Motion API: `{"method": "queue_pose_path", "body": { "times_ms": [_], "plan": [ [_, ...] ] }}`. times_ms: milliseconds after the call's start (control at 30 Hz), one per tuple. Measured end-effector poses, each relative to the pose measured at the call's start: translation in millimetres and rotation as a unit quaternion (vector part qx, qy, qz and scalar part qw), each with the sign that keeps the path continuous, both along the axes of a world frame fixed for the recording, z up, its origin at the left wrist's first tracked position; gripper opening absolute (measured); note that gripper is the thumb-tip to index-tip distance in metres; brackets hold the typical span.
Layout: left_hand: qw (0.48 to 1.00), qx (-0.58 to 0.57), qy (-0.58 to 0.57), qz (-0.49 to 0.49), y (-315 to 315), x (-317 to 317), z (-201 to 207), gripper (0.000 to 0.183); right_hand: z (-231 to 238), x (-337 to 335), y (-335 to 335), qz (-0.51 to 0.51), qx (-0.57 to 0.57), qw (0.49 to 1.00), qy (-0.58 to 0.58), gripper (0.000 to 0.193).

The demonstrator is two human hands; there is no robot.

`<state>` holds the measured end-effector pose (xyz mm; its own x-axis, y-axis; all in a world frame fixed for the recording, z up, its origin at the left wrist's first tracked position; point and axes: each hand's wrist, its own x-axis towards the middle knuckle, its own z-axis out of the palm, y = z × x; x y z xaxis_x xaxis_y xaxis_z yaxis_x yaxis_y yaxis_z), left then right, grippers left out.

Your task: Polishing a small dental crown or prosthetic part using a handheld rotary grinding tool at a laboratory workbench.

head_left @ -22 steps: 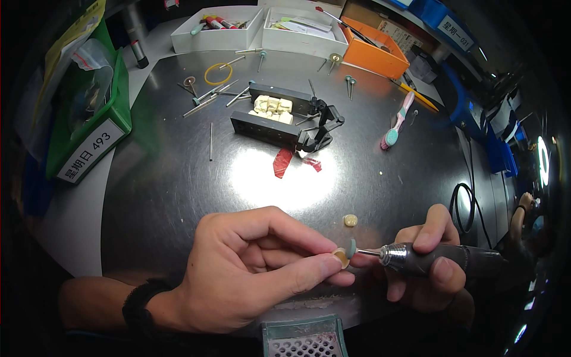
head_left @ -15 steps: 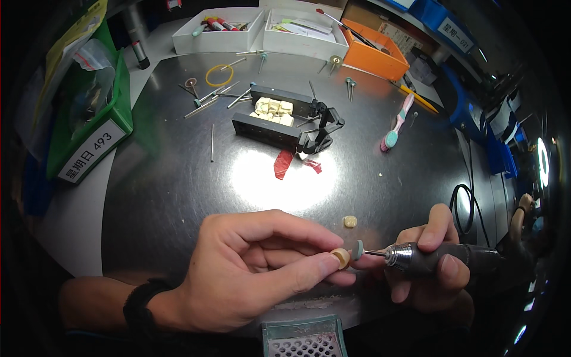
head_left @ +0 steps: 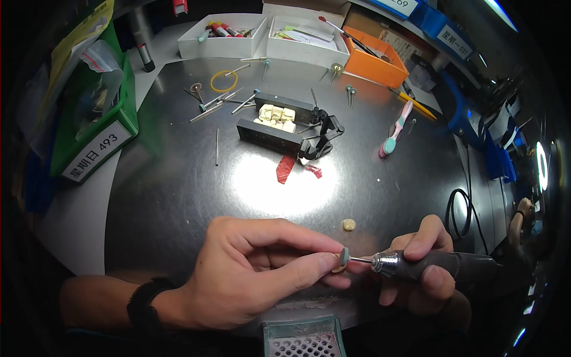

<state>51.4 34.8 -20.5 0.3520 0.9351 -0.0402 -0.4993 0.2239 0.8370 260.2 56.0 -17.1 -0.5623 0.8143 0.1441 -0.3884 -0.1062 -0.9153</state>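
Between its thumb and fingertips, my left hand (head_left: 256, 271) pinches a small cream dental crown (head_left: 339, 269), mostly hidden behind the tool's tip. My right hand (head_left: 425, 262) grips a dark rotary handpiece (head_left: 458, 266) with a silver collar. A green grinding wheel (head_left: 345, 257) on its thin shank overlaps the crown; whether it touches cannot be made out. Just beyond the fingers, a second tooth-coloured crown (head_left: 349, 225) lies on the metal worktop. Farther back stands a black hinged articulator (head_left: 270, 132) carrying cream tooth models (head_left: 278, 113).
Several loose burs (head_left: 217, 104) and a yellow rubber band (head_left: 225, 81) lie at the back left. Red foil scraps (head_left: 285, 169) sit before the articulator. A pink toothbrush (head_left: 397, 128) rests at right. White trays (head_left: 223, 44), an orange box (head_left: 375, 62) and a green bin (head_left: 128, 113) border the worktop.
My right hand has moved left with the handpiece, bringing the grinding wheel from beside the crown to over it. My left hand keeps its pinch, and the whole view has shifted slightly.
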Motion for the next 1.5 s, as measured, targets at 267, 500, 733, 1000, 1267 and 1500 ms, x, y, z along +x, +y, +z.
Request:
{"method": "queue_pose_path", "body": {
  "times_ms": [267,500,733,1000,1267,1500],
  "plan": [
    [0.999,-0.001,0.024,-0.026,-1.5,-2.9,-3.6,0.016,4.3,4.0,-2.0,0.017,-0.034,0.999,-0.005,0.026],
    [0.999,0.002,0.041,-0.025,-1.3,-5.2,-3.2,0.015,3.6,-0.8,-0.1,0.010,-0.067,0.997,0.032,0.025],
    [0.999,-0.038,0.013,-0.007,-2.3,-5.2,-3.5,0.013,-2.0,1.4,4.1,0.036,-0.042,0.998,0.013,0.021],
    [1.000,-0.016,0.010,-0.013,-3.8,-4.9,-7.3,0.013,-0.8,-0.6,-0.7,0.002,-0.063,0.998,0.011,0.026],
    [1.000,-0.024,0.009,-0.014,-3.5,-5.3,-5.1,0.012,0.5,-2.2,-0.2,-0.004,-0.053,0.999,0.003,0.025],
    [0.999,-0.028,0.000,-0.019,-2.8,-5.6,-5.6,0.011,-2.8,-2.4,0.4,-0.007,-0.081,0.995,0.054,0.026]
  ]
}}
